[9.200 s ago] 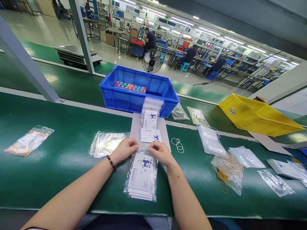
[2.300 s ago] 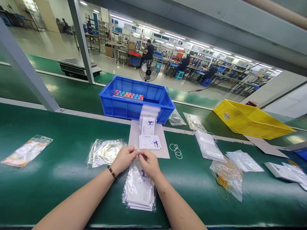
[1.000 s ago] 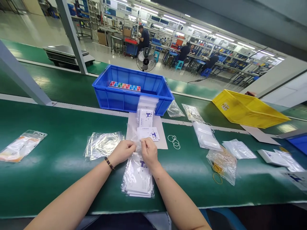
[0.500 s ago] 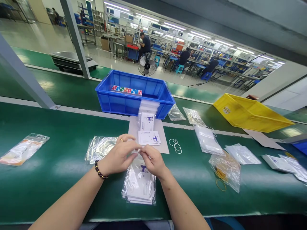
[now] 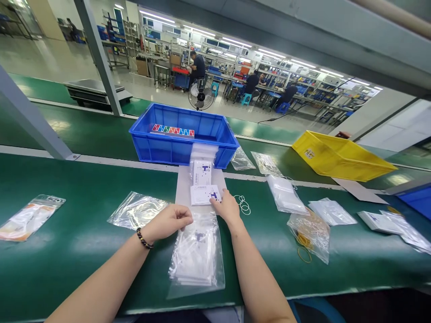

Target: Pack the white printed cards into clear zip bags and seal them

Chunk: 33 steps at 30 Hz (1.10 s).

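Observation:
My left hand (image 5: 173, 221) is closed, its thumb and fingertips pinching the top left edge of a clear plastic bag (image 5: 218, 269). That bag lies over bagged white booklets (image 5: 193, 264) near the front edge of the bench. My right hand (image 5: 229, 208) has its thumb and fingers on the right end of a small white booklet (image 5: 201, 195) with a purple print, which lies crosswise on a grey card (image 5: 183, 186). Above it, another printed booklet (image 5: 202, 172) leans with plastic bags towards the blue bin. More flat clear bags (image 5: 136, 210) lie left of my left hand.
A blue bin (image 5: 161, 150) stands behind the card. White rubber bands (image 5: 245, 205) lie right of my right hand. Farther right are bagged stacks (image 5: 286, 193), a bag of yellow rubber bands (image 5: 311, 235) and a yellow bin (image 5: 340, 154). A printed pouch (image 5: 32, 217) lies far left.
My hands have parted. The right one moved up to the white booklet; the left stays at the bag's top. A clear bag now spreads over the bagged booklets in front.

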Available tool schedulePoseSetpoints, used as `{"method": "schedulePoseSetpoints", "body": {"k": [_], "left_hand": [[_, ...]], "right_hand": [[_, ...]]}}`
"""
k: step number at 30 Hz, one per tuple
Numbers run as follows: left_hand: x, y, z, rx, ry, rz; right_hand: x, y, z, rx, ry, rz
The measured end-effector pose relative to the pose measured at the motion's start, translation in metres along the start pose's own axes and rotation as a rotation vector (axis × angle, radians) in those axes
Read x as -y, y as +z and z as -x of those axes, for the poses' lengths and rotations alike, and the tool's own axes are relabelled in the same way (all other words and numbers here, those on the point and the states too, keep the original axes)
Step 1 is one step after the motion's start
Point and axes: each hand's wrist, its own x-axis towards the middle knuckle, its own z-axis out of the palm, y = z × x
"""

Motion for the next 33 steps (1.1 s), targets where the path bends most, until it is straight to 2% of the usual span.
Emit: {"method": "schedulePoseSetpoints", "body": {"k": [4,8,10,12,14,18,22,25,27,30,33], "left_hand": [[0.020,0.012,-0.013,0.003,-0.041,-0.100],[0.025,0.012,-0.016,0.030,-0.023,-0.111],[0.023,0.011,-0.015,0.036,-0.014,-0.091],[0.021,0.009,-0.015,0.030,0.001,-0.067],[0.021,0.008,-0.014,0.008,0.012,-0.048],[0.025,0.009,-0.015,-0.040,0.015,-0.008],[0.029,0.014,-0.018,-0.120,0.054,0.089],[0.029,0.017,-0.019,-0.153,0.086,0.192],[0.029,0.017,-0.019,-0.142,0.060,0.297],[0.029,0.016,-0.019,-0.142,-0.051,0.445],[0.031,0.015,-0.019,-0.142,-0.113,0.452]], "right_hand": [[-0.010,0.004,-0.007,-0.062,0.070,-0.303],[-0.009,-0.002,-0.005,-0.116,0.072,-0.517],[-0.005,-0.005,-0.001,-0.075,0.049,-0.739],[-0.003,-0.008,0.005,0.021,0.015,-0.897],[-0.001,-0.012,0.011,0.127,-0.018,-0.906],[0.002,-0.019,0.020,0.335,-0.102,-0.777],[0.009,-0.022,0.028,0.668,-0.381,-0.596],[0.013,-0.019,0.033,0.885,-0.416,-0.528],[0.013,-0.017,0.035,0.890,-0.369,-0.542],[0.012,-0.014,0.035,0.778,-0.316,-0.585],[0.013,-0.015,0.036,0.702,-0.268,-0.633]]}}
